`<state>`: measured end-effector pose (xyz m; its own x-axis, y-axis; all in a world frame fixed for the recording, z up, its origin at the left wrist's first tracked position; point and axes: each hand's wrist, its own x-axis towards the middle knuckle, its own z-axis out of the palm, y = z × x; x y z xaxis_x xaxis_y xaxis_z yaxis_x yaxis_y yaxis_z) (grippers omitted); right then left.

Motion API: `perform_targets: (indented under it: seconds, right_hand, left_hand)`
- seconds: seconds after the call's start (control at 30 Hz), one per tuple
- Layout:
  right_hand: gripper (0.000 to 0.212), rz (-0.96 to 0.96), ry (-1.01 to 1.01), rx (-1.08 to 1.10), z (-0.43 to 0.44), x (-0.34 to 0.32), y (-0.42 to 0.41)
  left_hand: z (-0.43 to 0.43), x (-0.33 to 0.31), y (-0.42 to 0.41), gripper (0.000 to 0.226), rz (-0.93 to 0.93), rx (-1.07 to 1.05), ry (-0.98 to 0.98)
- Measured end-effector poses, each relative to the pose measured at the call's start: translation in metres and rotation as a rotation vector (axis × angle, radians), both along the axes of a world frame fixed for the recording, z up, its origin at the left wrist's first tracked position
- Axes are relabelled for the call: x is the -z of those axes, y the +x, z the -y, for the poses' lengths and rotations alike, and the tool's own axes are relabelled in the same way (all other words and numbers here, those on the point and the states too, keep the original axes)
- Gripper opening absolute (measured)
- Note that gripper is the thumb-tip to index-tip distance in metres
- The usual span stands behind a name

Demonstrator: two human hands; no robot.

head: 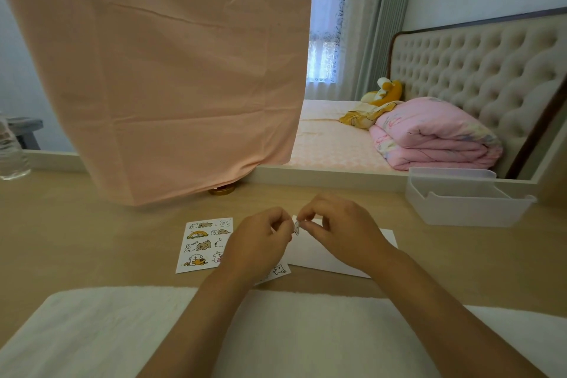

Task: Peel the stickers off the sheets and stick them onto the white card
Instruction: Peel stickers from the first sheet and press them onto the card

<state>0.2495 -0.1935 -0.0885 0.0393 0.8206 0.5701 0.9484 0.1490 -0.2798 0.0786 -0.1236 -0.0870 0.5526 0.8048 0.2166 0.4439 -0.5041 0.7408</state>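
On a wooden desk [92,239] facing a bed [337,144], both hands, left hand [260,242] and right hand [343,230], pinch one sticker [296,228] above the white card [310,252].

Bare table [92,239] lies open left of the sheet [202,244], right of the card [385,239], and in a strip between these and the rear. The rear is closed by a hanging cloth [171,86] at left and centre, a bottle [10,156] at far left and a bin [466,202] at right; a towel [122,331] covers the near edge. The left hand [257,242] and right hand [343,230], both pinching a sticker [296,228] over the card's left end, occupy the middle.
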Motion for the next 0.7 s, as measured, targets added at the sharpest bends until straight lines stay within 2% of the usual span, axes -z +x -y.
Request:
perform_targets:
  seconds: [0.1,0.2,0.27,0.33,0.43,0.5,0.6,0.7]
  right_hand:
    - [0.004,0.011,0.01,0.028,0.002,0.0,0.001]
    - [0.006,-0.01,-0.017,0.106,0.003,-0.001,0.002]
    - [0.009,-0.148,-0.081,0.198,0.002,0.0,0.004]
    - [0.012,-0.39,-0.17,0.268,0.0,0.0,0.008]
    - [0.015,-0.78,-0.324,0.283,0.0,-0.001,0.016]
    - [0.019,-0.949,-0.4,0.3,0.003,-0.003,0.019]
    - [0.018,-1.027,-0.453,0.304,0.003,-0.004,0.024]
    - [0.018,-0.985,-0.482,0.335,-0.003,-0.004,0.029]
  left_hand:
    - [0.001,0.001,0.002,0.025,0.004,-0.01,0.008]
    - [-0.005,-0.002,0.006,0.023,0.07,-0.074,-0.086]
    - [-0.014,-0.003,0.01,0.022,0.071,-0.118,-0.109]
    - [-0.024,0.002,0.014,0.023,-0.061,-0.075,0.017]
    - [-0.037,0.013,0.021,0.036,-0.346,0.17,0.218]
    - [-0.041,0.02,0.024,0.051,-0.487,0.274,0.298]
    - [-0.044,0.027,0.025,0.058,-0.519,0.306,0.303]
    - [-0.044,0.033,0.025,0.058,-0.449,0.297,0.314]
